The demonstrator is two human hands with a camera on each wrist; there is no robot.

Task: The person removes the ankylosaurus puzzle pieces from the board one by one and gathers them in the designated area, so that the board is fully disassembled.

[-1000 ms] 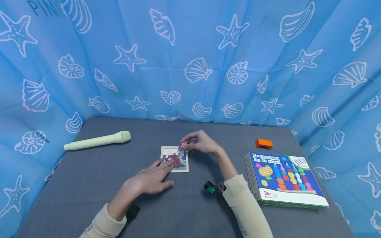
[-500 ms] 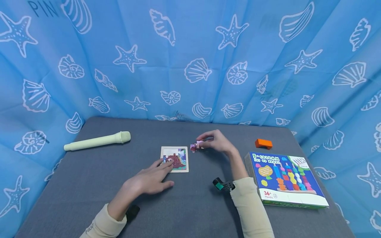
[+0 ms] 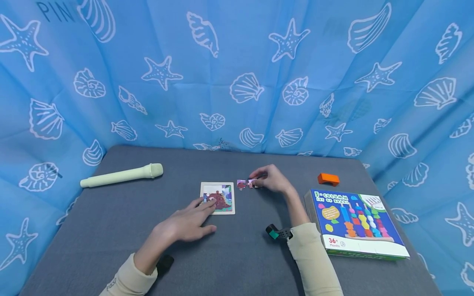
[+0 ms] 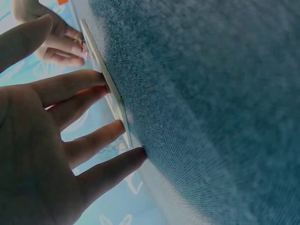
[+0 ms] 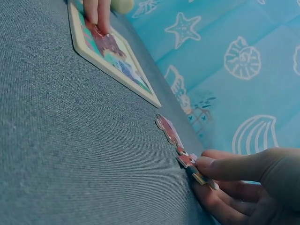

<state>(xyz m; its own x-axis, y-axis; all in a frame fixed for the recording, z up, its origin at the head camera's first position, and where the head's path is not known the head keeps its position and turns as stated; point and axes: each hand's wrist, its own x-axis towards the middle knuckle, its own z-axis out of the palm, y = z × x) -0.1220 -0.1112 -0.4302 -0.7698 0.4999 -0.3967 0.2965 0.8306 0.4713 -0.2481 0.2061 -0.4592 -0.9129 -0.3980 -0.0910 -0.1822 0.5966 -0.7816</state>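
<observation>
A square puzzle tray [image 3: 232,209] with a pale frame lies mid-table, with a reddish-brown dinosaur picture [image 3: 221,201] in its lower part and a pale bare area at the top. My left hand [image 3: 189,220] rests on it with fingers extended, the fingertips at its left side and over the picture. Right of the tray, a pink and brown jigsaw piece [image 3: 241,184] lies on the cloth. Just beyond it, my right hand [image 3: 272,179] pinches a second jigsaw piece [image 5: 188,161] between thumb and fingers, low over the table. The fingers partly cover this piece.
A pale green toy microphone [image 3: 122,176] lies at the back left. On the right are an orange arch block [image 3: 328,179] and a boxed bead set [image 3: 357,222]. Blue curtain [image 3: 237,74] with shell prints hangs behind the grey table [image 3: 237,263].
My right hand has moved right, from the tray's upper right corner to the loose pieces, then slightly down. One piece now lies apart from the pinched one. The left hand stays put.
</observation>
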